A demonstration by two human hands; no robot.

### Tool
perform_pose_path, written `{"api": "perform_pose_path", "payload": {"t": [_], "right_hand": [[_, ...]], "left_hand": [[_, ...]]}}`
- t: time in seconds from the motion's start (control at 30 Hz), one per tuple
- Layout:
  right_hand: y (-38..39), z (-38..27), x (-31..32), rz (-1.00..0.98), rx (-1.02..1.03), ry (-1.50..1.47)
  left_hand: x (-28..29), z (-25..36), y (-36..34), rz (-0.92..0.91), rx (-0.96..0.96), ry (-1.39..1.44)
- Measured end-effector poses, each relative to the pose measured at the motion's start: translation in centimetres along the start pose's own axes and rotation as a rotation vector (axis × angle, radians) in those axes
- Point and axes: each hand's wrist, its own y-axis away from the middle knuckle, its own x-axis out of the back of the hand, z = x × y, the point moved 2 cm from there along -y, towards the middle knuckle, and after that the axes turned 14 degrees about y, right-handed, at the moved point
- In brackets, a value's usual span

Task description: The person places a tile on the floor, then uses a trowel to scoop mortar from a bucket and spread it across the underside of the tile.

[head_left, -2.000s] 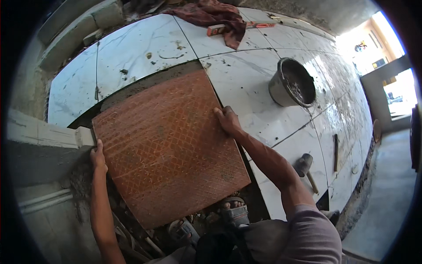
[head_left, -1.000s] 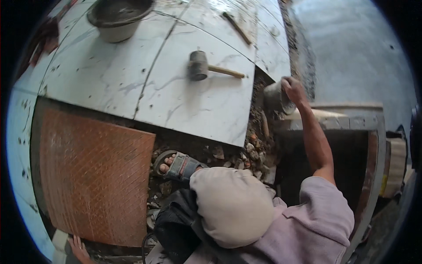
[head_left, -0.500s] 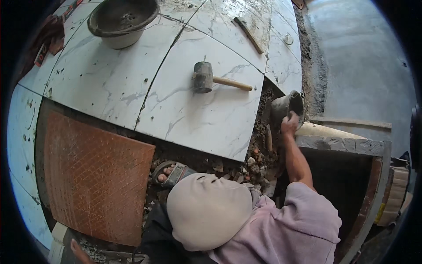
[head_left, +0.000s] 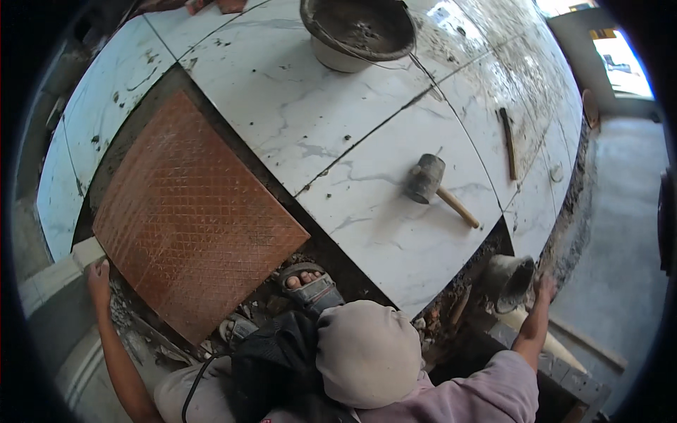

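My left hand (head_left: pixel 99 276) is at the end of a pale ledge (head_left: pixel 49 285), fingers curled against its edge. Close by lies a large red-brown tile (head_left: pixel 201 218), its gridded face upward, tilted over the gap in the floor. On the right, my right hand (head_left: pixel 544 287) is just beside a small grey bucket (head_left: pixel 499 276), apart from its rim and holding nothing I can see; its fingers look extended. The bucket leans on its side, mouth to the right. A wooden handle (head_left: pixel 461 304) sticks up from the rubble left of it.
A rubber mallet (head_left: pixel 427 180) lies on the white floor tiles (head_left: pixel 367 218), with a narrow wooden-handled tool (head_left: pixel 509 144) farther right. A large mortar tub (head_left: pixel 345 56) stands at the back. Rubble surrounds my sandalled foot (head_left: pixel 310 285). A hollow block-edged box (head_left: pixel 571 377) is at lower right.
My right hand has let go of the small bucket and moved to its right. My left hand has come up to the ledge end. The view has turned left.
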Motion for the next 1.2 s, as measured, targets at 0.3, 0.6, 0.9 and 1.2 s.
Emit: {"api": "perform_pose_path", "payload": {"t": [0.3,0.6,0.9,1.2], "right_hand": [[3.2,5.2,-2.1,0.083,-0.100,-0.505],[14.7,8.5,23.5,0.517,0.171,-0.559],[27.7,-1.6,46.5,0.569,0.591,-0.915],[29.7,-11.1,63.1,1.250,1.367,-0.740]], "left_hand": [[-2.6,4.1,-0.6,-0.016,-0.104,-0.005],[-8.6,19.0,-0.7,-0.262,-0.404,0.507],[-30.0,38.1,8.3,-1.236,-0.104,0.935],[-28.6,45.7,12.1,-1.393,-0.353,2.066]]}}
